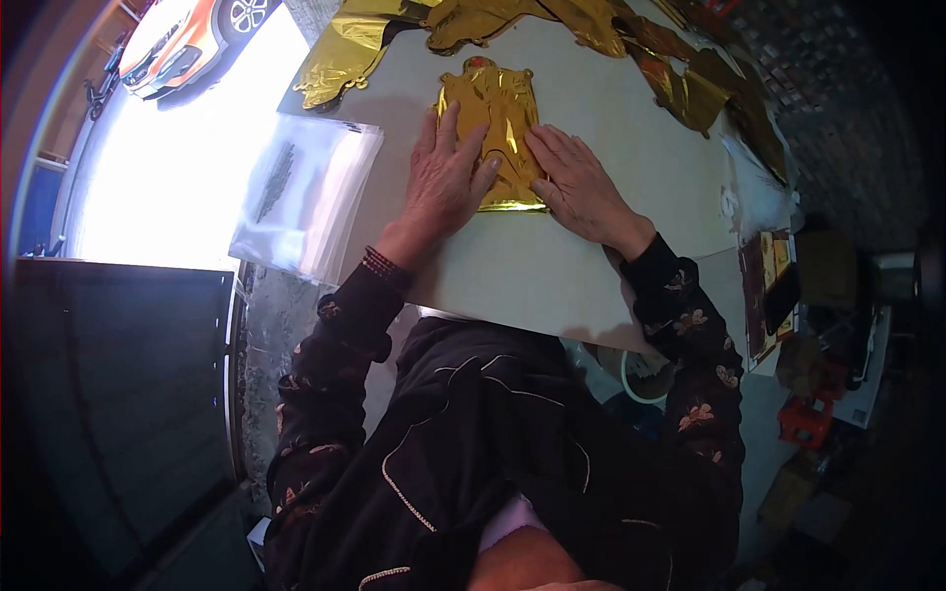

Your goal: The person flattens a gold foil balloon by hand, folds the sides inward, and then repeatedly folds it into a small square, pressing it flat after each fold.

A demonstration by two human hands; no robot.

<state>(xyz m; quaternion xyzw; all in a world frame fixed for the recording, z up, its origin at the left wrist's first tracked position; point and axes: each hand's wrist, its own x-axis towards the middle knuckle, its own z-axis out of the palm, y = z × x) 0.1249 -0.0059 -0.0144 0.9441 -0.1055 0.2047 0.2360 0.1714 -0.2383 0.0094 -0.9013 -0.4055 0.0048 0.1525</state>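
A flat gold foil piece point(507, 103) with a small red mark at its top lies on the pale tabletop point(532, 281). My left hand point(448, 177) rests on its left side, fingers apart and stretched out. Along the right edge of the foil lies my right hand point(581, 187), its fingers extended and touching the foil. Neither hand grips anything. More gold foil pieces point(581, 30) are spread in an arc across the far part of the table.
A stack of clear plastic bags point(310, 197) lies at the table's left edge. Crumpled clear plastic point(759, 192) and a box point(769, 295) are at the right. Beyond stand a red stool point(806, 422) and, upper left, an orange car point(177, 44).
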